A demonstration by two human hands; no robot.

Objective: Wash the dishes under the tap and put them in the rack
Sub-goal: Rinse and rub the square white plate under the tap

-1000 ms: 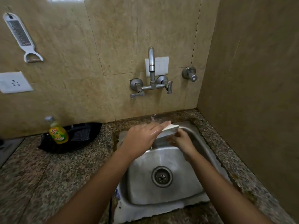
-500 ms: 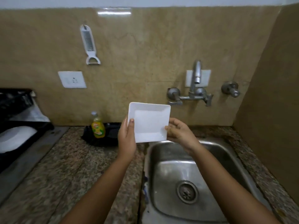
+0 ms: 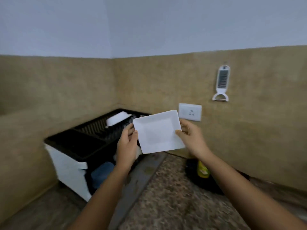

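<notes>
Hands are holding a white plate (image 3: 158, 131) up in the air: left hand (image 3: 127, 146) pinching its left edge, right hand (image 3: 191, 136) pinching its right. Rack (image 3: 86, 138) is sitting far left, blurry, partly hidden behind them.

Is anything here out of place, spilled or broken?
Nothing stands out. The left hand and right hand hold the white plate, seemingly whole, near the black rack, where another white dish already lies. The picture is blurred, so small flaws may hide.
</notes>
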